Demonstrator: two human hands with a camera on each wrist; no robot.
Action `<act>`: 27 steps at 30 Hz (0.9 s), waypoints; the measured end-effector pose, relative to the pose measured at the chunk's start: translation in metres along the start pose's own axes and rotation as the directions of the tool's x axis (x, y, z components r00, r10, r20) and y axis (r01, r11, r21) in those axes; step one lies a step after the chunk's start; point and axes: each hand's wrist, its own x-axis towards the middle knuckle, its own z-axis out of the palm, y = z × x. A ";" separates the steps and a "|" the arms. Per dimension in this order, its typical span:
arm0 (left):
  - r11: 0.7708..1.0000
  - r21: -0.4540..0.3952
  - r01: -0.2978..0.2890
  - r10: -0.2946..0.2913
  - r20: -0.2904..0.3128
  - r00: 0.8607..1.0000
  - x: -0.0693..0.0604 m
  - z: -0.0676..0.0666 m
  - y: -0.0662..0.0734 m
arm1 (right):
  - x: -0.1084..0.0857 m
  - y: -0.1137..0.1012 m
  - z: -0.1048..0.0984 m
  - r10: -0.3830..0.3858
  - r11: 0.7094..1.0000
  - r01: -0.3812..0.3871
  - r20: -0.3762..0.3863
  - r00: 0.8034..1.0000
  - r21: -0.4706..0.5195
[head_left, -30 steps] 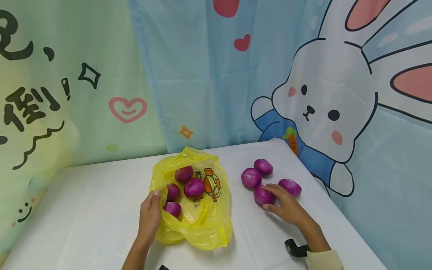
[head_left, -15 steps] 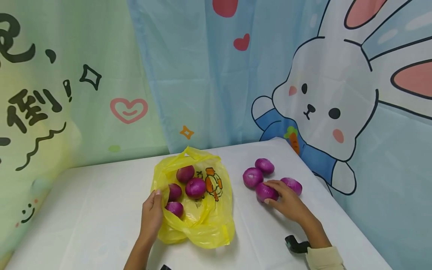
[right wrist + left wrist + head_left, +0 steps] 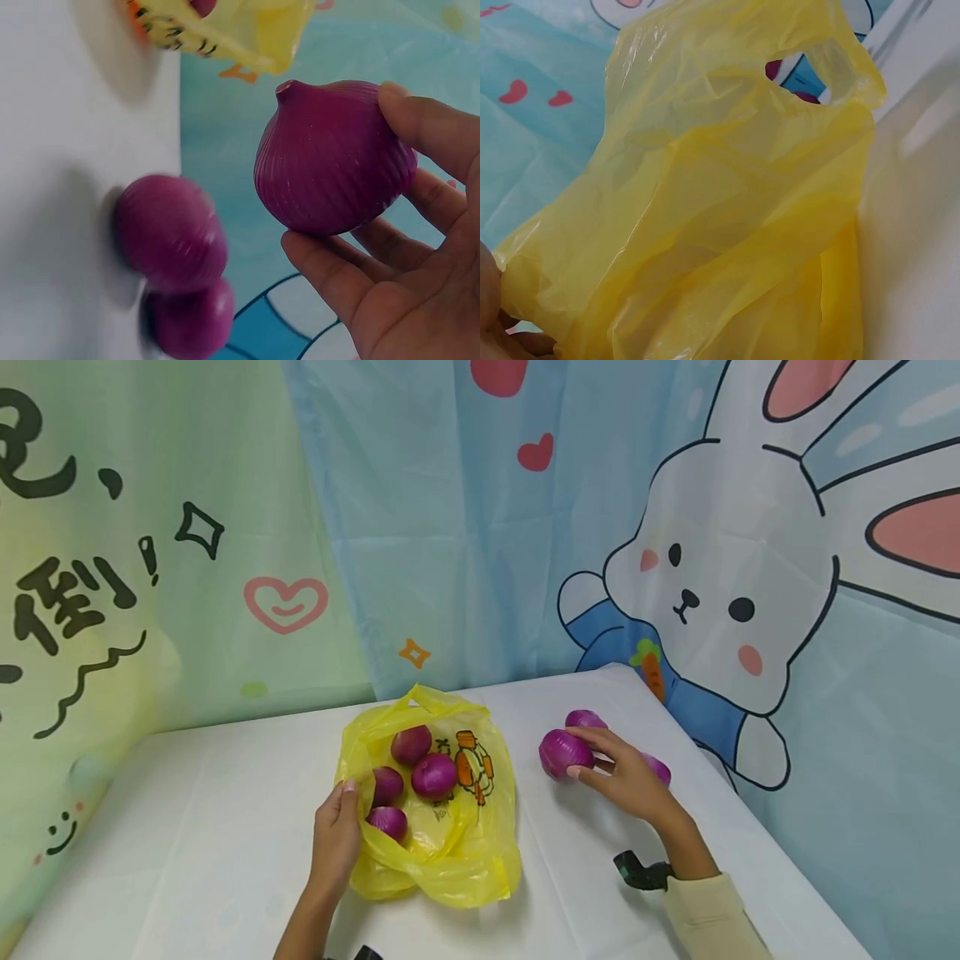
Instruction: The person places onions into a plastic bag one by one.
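Note:
The left hand (image 3: pixel 335 839) pinches the left edge of a yellow plastic bag (image 3: pixel 480 852), which lies open with several purple onions inside, one of them a round onion (image 3: pixel 433 777). The right hand (image 3: pixel 630 781) grips another purple onion (image 3: pixel 562 755) to the right of the bag. In the right wrist view this held onion (image 3: pixel 334 157) is raised off the table, between thumb and fingers. Yellow plastic (image 3: pixel 705 202) fills most of the left wrist view, with part of the left hand (image 3: pixel 502 322) at its lower left corner.
An onion (image 3: pixel 586 718) lies behind the held one, and another (image 3: pixel 657 768) is partly hidden by the right hand. Two onions, one nearer (image 3: pixel 171 234) and one farther (image 3: pixel 193 319), rest on the white table (image 3: pixel 202 827). A printed curtain (image 3: pixel 420 527) hangs behind.
The right hand has lifted the front onion from the table and moved it slightly back and left, so it covers its neighbour. The left hand keeps its hold on the bag.

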 end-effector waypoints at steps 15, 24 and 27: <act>1.000 -0.005 -0.016 0.016 -0.017 1.000 0.001 0.001 0.000 | 0.059 -0.038 0.017 -0.002 0.993 -0.007 0.082 0.997 0.115; 1.000 0.000 -0.015 0.015 -0.008 1.000 0.000 0.001 0.000 | 0.072 -0.042 0.045 -0.008 0.986 -0.020 0.167 0.986 0.168; 1.000 0.000 -0.010 0.010 0.001 1.000 -0.001 0.001 -0.001 | 0.077 -0.043 0.054 -0.005 0.978 -0.038 0.204 0.979 0.205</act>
